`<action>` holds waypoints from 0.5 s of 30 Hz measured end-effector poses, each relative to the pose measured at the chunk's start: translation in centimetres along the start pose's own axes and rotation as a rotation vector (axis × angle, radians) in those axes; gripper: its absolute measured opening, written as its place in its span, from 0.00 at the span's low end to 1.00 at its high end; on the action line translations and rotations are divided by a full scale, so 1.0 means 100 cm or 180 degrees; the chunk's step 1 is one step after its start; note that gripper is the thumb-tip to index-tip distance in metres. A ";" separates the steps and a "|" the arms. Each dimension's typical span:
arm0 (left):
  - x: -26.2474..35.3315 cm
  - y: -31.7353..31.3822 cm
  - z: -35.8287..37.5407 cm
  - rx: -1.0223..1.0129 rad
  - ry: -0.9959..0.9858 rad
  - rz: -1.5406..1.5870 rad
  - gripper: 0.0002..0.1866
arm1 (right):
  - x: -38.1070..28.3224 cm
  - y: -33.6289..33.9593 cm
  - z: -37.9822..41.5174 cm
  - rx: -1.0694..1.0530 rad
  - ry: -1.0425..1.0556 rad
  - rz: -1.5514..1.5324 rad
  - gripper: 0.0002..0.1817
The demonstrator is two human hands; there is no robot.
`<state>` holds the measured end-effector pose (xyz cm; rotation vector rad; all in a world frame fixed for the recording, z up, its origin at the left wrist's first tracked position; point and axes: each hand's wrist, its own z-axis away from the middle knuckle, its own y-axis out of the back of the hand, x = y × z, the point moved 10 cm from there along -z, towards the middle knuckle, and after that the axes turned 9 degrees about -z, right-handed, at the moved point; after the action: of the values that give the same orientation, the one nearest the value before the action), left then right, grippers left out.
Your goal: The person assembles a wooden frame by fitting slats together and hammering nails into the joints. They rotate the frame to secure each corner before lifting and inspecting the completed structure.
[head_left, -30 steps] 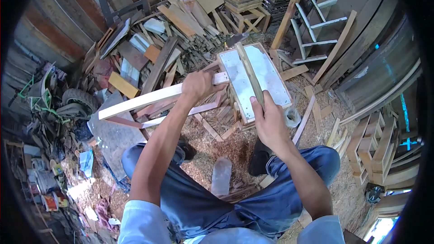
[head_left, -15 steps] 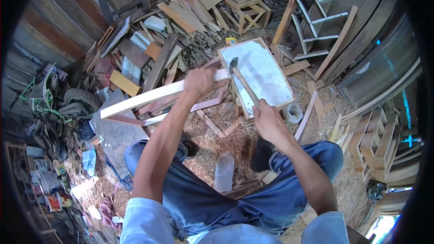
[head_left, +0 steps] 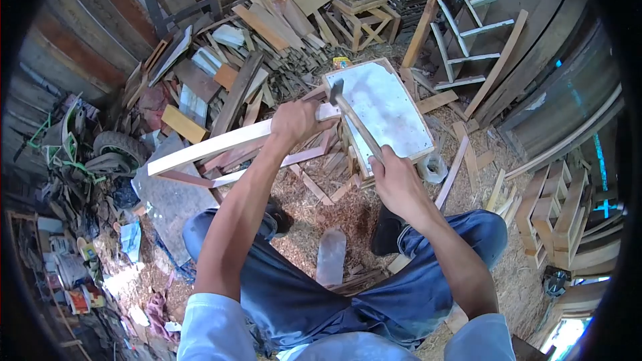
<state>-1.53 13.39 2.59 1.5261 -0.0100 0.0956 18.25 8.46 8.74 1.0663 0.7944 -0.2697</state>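
Note:
A hammer [head_left: 360, 127] is in my right hand [head_left: 396, 179], whose fingers wrap round the lower part of its wooden handle. The hammer's head is at the right end of a pale wooden frame [head_left: 217, 150]. My left hand [head_left: 294, 122] grips that frame near the same end, with its fingers closed over the top piece. The frame's end lies at the left edge of a box with a white top [head_left: 388, 110], and the frame stretches away to the left. Whether the hammer head touches the wood I cannot tell.
Scrap wood [head_left: 281, 23] is heaped behind the box. A grey board [head_left: 164, 194] lies at the left near a small wheel [head_left: 120, 149]. Slatted wooden pieces [head_left: 555, 210] stand at the right. A clear plastic bottle [head_left: 331, 257] lies between my legs.
The hammer head has moved left from over the white top to the frame's end. My left hand and the frame have hardly moved.

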 end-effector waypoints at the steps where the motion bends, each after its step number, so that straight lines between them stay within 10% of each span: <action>1: 0.000 -0.001 -0.002 -0.0088 0.0033 -0.0047 0.37 | -0.013 0.008 0.004 0.0078 -0.0003 -0.0140 0.14; 15: -0.002 -0.007 -0.001 -0.0180 0.0060 -0.0205 0.36 | -0.020 0.014 0.009 0.0419 0.0121 -0.0630 0.13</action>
<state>-1.71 13.43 1.86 1.4676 0.0512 0.0577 18.05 7.99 11.29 1.1199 0.9279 -0.4759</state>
